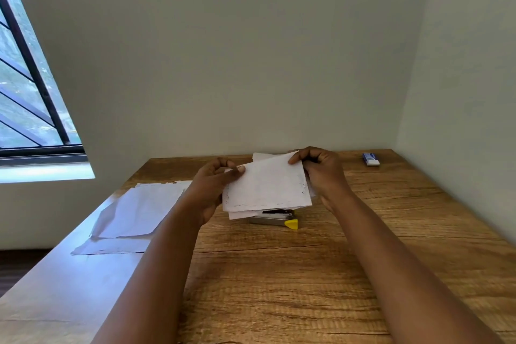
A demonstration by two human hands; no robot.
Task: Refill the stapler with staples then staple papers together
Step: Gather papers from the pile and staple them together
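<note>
Above the desk's middle, the left hand and right hand each pinch a small stack of papers, squaring it. The stapler lies closed beneath (refilling seemingly done); stapling remains. More sheets lie by the left edge.
</note>
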